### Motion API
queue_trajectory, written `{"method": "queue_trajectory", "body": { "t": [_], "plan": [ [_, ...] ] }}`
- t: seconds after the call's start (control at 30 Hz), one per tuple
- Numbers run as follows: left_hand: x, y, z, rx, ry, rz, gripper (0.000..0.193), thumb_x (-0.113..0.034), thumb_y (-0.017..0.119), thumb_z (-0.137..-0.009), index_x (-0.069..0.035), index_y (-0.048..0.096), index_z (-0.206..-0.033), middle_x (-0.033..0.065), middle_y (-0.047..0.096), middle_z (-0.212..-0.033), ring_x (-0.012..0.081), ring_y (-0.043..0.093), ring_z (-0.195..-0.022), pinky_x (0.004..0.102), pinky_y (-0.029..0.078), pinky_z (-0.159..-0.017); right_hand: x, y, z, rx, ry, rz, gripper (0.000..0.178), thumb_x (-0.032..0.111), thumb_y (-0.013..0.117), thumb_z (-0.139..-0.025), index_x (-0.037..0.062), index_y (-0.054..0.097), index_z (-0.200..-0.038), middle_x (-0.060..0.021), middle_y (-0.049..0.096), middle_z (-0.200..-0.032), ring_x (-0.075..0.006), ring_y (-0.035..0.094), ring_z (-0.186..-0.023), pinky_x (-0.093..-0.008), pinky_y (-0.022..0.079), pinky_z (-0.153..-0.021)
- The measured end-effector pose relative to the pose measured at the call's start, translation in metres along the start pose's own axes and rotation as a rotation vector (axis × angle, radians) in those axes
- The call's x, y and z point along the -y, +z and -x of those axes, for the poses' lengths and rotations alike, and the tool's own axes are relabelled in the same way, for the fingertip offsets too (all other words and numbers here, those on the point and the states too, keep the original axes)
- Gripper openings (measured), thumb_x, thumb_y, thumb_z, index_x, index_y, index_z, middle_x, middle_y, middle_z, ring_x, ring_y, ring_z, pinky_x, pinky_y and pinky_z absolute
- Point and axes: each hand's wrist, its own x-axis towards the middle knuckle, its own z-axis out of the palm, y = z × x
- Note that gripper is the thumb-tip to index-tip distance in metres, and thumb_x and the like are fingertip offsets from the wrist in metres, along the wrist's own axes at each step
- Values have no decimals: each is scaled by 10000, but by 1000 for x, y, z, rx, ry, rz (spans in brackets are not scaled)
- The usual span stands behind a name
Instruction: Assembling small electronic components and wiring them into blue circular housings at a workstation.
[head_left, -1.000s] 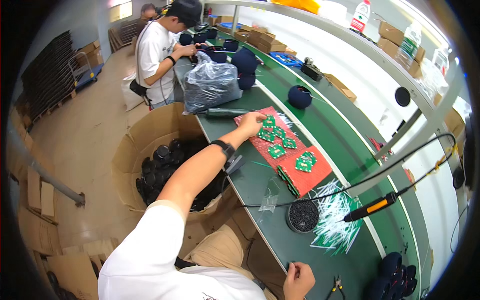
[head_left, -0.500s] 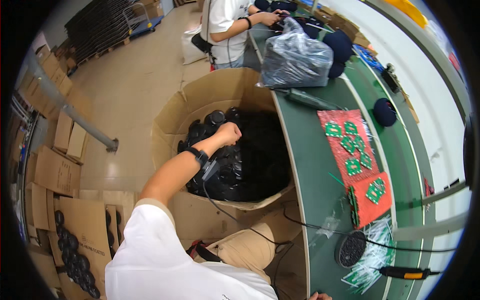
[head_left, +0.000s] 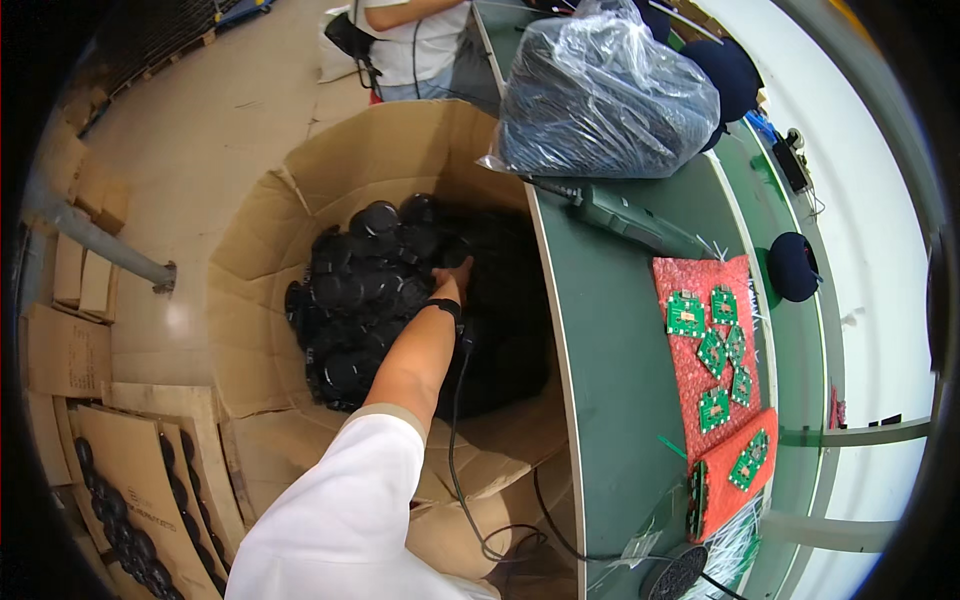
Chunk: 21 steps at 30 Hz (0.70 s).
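My left hand (head_left: 455, 277) reaches down into a large open cardboard box (head_left: 260, 250) filled with black round parts (head_left: 360, 290). A black band sits on the wrist. The fingers are buried among the parts near the box's right side, so I cannot see whether they hold one. My right hand is out of view. To the right runs a green workbench (head_left: 610, 380) carrying red bubble-wrap sheets (head_left: 690, 380) with several small green circuit boards (head_left: 686, 313).
A clear plastic bag of black parts (head_left: 600, 95) and a green hand tool (head_left: 630, 220) lie at the bench's far end. A black dome (head_left: 793, 266) sits further right. Another person (head_left: 410, 30) stands beyond the box. A black cable (head_left: 455, 450) hangs by the bench edge. Flattened cardboard (head_left: 120, 480) lies at left.
My left hand left the red sheet on the bench, swung left and went down into the box of black parts. My view turned toward the box, and the right hand dropped out of sight.
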Motion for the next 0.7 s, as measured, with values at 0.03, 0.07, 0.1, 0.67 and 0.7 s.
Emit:
{"method": "queue_trajectory", "body": {
  "t": [0.03, 0.07, 0.1, 0.67, 0.7],
  "plan": [
    [6, 10, 7, 65, 51, -76, 1172, -619, 833, -746, -44, 262, -1593, 272, 387, -1591, 447, 407, -1453, 483, 361, -1200, 3, 0, 0, -8, 16, 25, 201, 163, 687, -939, 58, 604, -790, -93, 542, -656, -256, 527, -549, -380, 463, -534],
    [6, -7, -19, 33, 52, -75, 1172, -619, 833, -746, -44, 262, -1593, 272, 387, -1591, 447, 407, -1453, 483, 361, -1200, 6, 4, -3, -21, 12, 7, 212, 163, 683, -938, 56, 601, -775, -106, 548, -664, -272, 531, -560, -389, 467, -546],
    [6, -21, -43, 15, 101, -54, 1157, -607, 838, -744, -56, 274, -1591, 264, 403, -1584, 444, 408, -1454, 482, 362, -1199, 7, 9, -5, -35, 11, -9, 223, 162, 679, -938, 54, 598, -761, -119, 555, -673, -287, 535, -570, -397, 471, -558],
    [41, 47, -87, 162, 1703, -1153, 663, -96, 706, -868, -92, 489, -1495, 164, 628, -1398, 356, 624, -1246, 467, 530, -1006, 21, -3, -21, 96, -9, -33, 221, 139, 617, -934, 22, 598, -748, -218, 573, -709, -428, 554, -622, -499, 485, -616],
    [61, 93, -36, 483, 1388, -986, 587, -67, 664, -881, -126, 550, -1454, 175, 666, -1322, 376, 630, -1216, 471, 552, -923, 22, -7, -16, 97, 61, 14, 210, 137, 623, -929, 20, 610, -756, -223, 589, -722, -434, 560, -625, -505, 491, -626]
  ]
}}
